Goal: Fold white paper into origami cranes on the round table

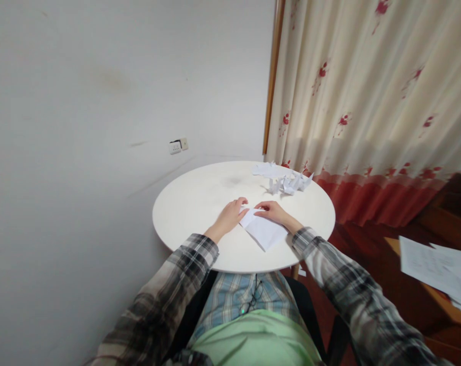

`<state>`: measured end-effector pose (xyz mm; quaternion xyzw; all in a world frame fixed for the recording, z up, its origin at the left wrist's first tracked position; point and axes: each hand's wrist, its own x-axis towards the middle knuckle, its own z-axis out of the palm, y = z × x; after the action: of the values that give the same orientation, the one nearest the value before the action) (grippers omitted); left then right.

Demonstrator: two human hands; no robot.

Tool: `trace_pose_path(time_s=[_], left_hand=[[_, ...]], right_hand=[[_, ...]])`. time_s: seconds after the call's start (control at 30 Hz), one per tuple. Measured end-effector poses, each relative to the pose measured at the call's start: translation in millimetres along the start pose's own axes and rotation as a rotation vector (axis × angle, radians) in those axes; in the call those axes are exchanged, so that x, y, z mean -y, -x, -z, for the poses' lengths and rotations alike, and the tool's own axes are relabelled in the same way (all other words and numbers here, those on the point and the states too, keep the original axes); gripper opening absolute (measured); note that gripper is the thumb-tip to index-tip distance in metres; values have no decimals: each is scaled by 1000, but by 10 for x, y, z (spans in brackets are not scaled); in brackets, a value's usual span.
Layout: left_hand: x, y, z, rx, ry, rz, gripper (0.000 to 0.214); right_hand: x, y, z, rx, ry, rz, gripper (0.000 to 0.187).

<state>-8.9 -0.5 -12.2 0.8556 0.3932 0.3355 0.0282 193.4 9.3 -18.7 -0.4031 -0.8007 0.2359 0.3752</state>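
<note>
A folded sheet of white paper (266,231) lies on the round white table (192,218) in front of me, one corner pointing toward my body. At its far left corner, my left hand (232,213) has thumb and fingers closed on the edge. My right hand (272,211) bends over the far edge, its fingertips pressed to the paper close to the left hand. Several folded white paper figures (289,184) stand in a cluster beyond my right hand. Behind them is a flat piece of white paper (266,169).
A white wall (81,127) with a power socket (175,147) rises on the left. Behind the table hangs a cream and red flowered curtain (348,101). Printed sheets (436,267) lie on wooden furniture (417,305) at the right.
</note>
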Motion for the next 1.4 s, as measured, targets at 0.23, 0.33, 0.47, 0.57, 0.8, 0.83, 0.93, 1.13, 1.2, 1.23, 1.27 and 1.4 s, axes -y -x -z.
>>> trace_pose_path(time_s=[0.23, 0.33, 0.47, 0.57, 0.8, 0.83, 0.93, 1.13, 1.2, 1.23, 1.27, 1.4], left_hand=[[25, 45, -8, 145, 103, -10, 30], [54, 35, -11, 142, 95, -19, 32], [105, 18, 1, 92, -34, 30, 28], [125, 17, 34, 45, -157, 132, 26], [117, 1, 59, 63, -291, 174, 31], [114, -2, 50, 85, -274, 126, 33], [107, -4, 14, 162, -169, -16, 41], [129, 12, -59, 251, -76, -67, 43], [134, 14, -73, 249, -84, -82, 40], [133, 14, -76, 247, -89, -89, 39], [130, 15, -76, 246, -94, -96, 37], [103, 14, -65, 239, -140, -118, 35]], right_hand=[[56, 14, -10, -12, -57, -35, 35], [23, 6, -6, -25, -65, -52, 37], [-61, -20, 29, -115, 43, -68, 32], [-119, -31, 54, -138, 84, -99, 32], [-202, -20, 67, -171, 90, -82, 39], [-211, -21, 65, -185, 94, -85, 40], [-233, -32, 62, -234, 114, -104, 44], [-282, -62, 44, -332, 115, -199, 59], [-300, -70, 31, -360, 94, -218, 65], [-304, -74, 25, -366, 82, -219, 68], [-303, -77, 19, -365, 71, -212, 71], [-226, -72, 6, -333, 49, -130, 77]])
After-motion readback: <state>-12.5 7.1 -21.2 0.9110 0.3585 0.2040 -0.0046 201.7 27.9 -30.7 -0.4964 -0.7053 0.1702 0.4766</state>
